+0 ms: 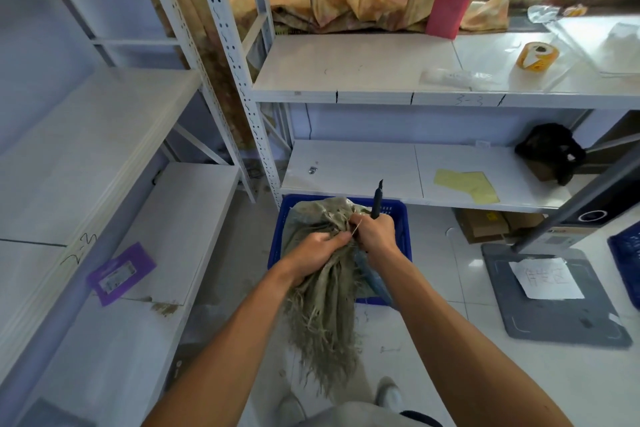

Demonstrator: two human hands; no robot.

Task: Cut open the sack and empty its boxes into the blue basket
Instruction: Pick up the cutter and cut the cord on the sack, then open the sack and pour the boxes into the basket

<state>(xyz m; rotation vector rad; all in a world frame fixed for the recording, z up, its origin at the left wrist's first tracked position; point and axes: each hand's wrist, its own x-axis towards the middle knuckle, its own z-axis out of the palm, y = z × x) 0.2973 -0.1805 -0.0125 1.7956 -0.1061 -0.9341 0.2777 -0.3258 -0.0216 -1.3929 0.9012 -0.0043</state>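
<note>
Item, left: left hand [317, 251], fingers curled tight round the gathered neck of the sack [327, 274], the frayed grey-green end hanging down toward the person. Item, centre: the sack's bulk, lying in the blue basket [403, 229] on the floor just in front of the low shelf [363, 166]; no boxes visible, presumably inside. Item, right: right hand [375, 230], fist closed on the handle of a dark knife [376, 199], blade pointing up and away, hand touching the sack's neck beside the left hand. Step in hand, by judgement: cutting the tied neck open; emptying not yet begun. Next move calls for keeping the neck taut and the blade clear of the left fingers.
</note>
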